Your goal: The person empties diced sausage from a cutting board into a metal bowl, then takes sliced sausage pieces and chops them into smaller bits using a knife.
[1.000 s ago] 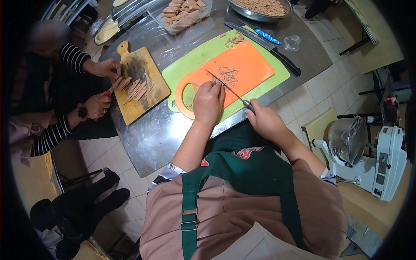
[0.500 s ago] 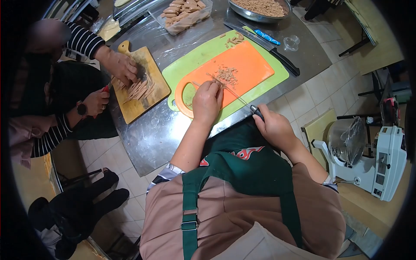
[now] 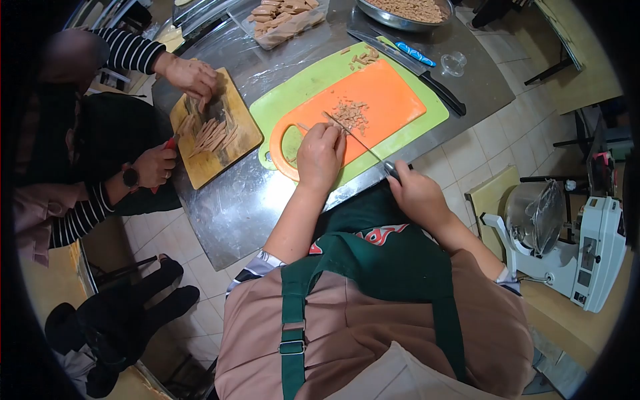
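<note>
My right hand [image 3: 419,195] is closed round the black handle of a knife [image 3: 363,143], whose thin blade slants across the orange cutting board [image 3: 393,93]. Fingers curled, my left hand [image 3: 320,157] presses down on pinkish-brown sausage strips [image 3: 303,127] beside the blade; most of them are hidden under it. Just beyond the blade lies a small heap of diced sausage [image 3: 352,115]. The orange board rests on a larger green board [image 3: 267,110], with a few more pieces [image 3: 364,59] at its far end.
At left a co-worker's hand [image 3: 193,79] is over a wooden board [image 3: 243,130] with sausage strips; their other hand [image 3: 153,167] holds a red-handled tool. A large knife [image 3: 440,92], blue-patterned object [image 3: 415,53], clear cup [image 3: 453,64], metal bowl [image 3: 407,23] and plastic tub [image 3: 287,33] surround my boards.
The knife blade has shifted slightly at the strips, my right hand moving little. My left hand stays put. The co-worker's upper hand has lifted away from the strips on the wooden board.
</note>
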Demonstrator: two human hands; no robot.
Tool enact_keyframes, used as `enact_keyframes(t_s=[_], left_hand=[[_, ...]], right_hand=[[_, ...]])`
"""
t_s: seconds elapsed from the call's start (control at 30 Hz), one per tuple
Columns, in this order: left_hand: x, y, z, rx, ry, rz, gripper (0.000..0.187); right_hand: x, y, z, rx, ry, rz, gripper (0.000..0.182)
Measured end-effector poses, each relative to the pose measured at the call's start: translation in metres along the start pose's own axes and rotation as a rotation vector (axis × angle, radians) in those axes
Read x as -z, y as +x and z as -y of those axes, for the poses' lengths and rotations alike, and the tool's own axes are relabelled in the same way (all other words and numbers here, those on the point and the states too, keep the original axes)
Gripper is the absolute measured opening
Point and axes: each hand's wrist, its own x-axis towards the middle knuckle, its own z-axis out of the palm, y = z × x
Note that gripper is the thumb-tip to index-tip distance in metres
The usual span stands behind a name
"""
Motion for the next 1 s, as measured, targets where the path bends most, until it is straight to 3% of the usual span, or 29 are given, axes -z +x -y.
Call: enact_keyframes(t_s=[0.2,0.6,0.77,1.0], left_hand=[[0.003,0.0,-0.002,-0.003,0.0,0.014,0.007],[0.002,-0.001,0.0,-0.022,0.012,0.013,0.008],[0.002,0.0,-0.002,-0.019,-0.016,0.002,0.007],[0.002,0.0,-0.001,-0.037,0.001,-0.035,0.008]], right_hand=[[0.008,-0.013,-0.009,-0.036,0.04,0.021,0.024],[0.02,0.019,0.008,0.111,0.046,-0.018,0.022],[0.007,0.04,0.009,0.031,0.054,0.132,0.024],[0.008,-0.009,-0.014,0.017,0.002,0.061,0.024]])
